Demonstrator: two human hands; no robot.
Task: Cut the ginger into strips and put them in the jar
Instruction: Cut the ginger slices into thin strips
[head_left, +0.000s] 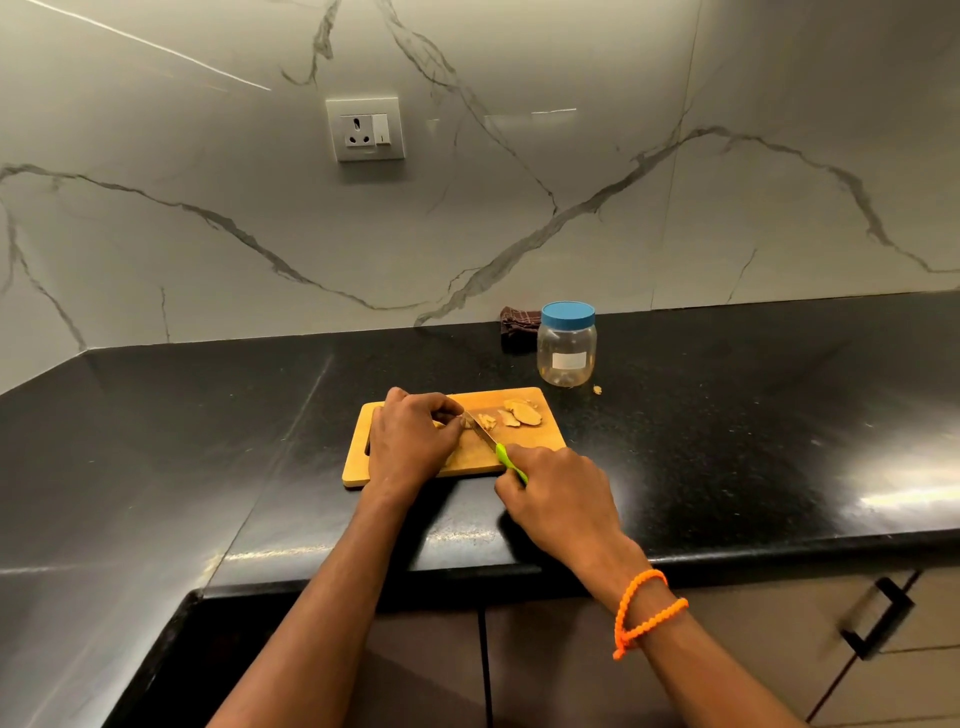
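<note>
A wooden cutting board (540, 441) lies on the black counter. My left hand (410, 441) sits over its left half, fingers curled, pinching a small piece of ginger (468, 422) against the board. My right hand (556, 493) grips the green handle of a knife (506, 460); the blade tip meets the ginger beside my left fingertips. Flat ginger slices (522, 412) and a few small cut bits lie on the board's far right. A clear plastic jar (566, 349) with a blue lid on it stands behind the board's right corner.
A dark folded cloth (517, 325) lies against the marble wall, left of the jar. A ginger scrap (597, 389) lies on the counter by the jar. A wall socket (365, 130) is above. The counter edge runs near my forearms, with cabinet handles (878, 618) below right.
</note>
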